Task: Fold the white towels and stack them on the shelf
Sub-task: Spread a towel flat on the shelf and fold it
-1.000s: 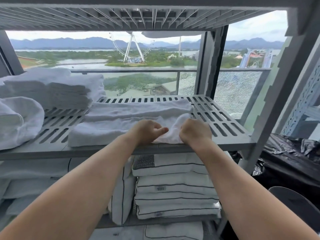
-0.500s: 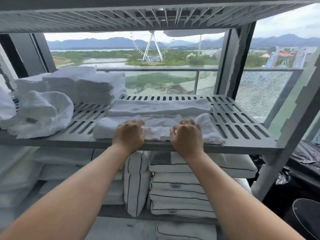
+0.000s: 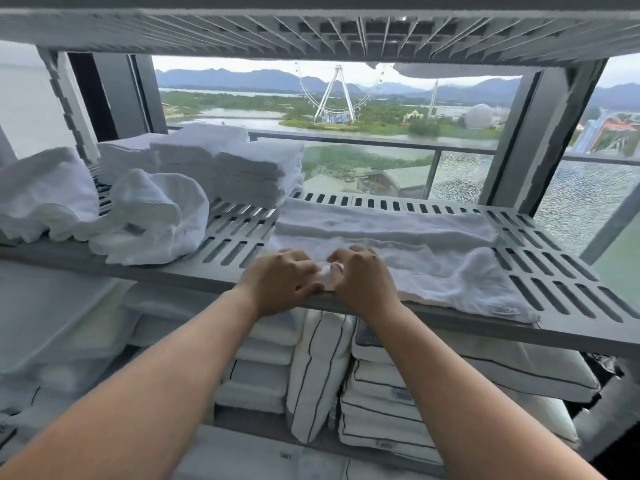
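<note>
We've got left hand (image 3: 282, 280) and right hand (image 3: 360, 278) side by side, both pinching the near edge of the white towel (image 3: 408, 251) lying flat on the slotted shelf (image 3: 561, 282); folded stack (image 3: 221, 164) sits back left.

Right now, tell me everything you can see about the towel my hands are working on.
The towel is white terry cloth, folded into a long band lying flat across the slotted grey shelf, along its front edge. Its right end is rumpled, and a small label shows at the near right corner. The left hand and right hand pinch its left end close together. It lies apart from the other towels.
</note>
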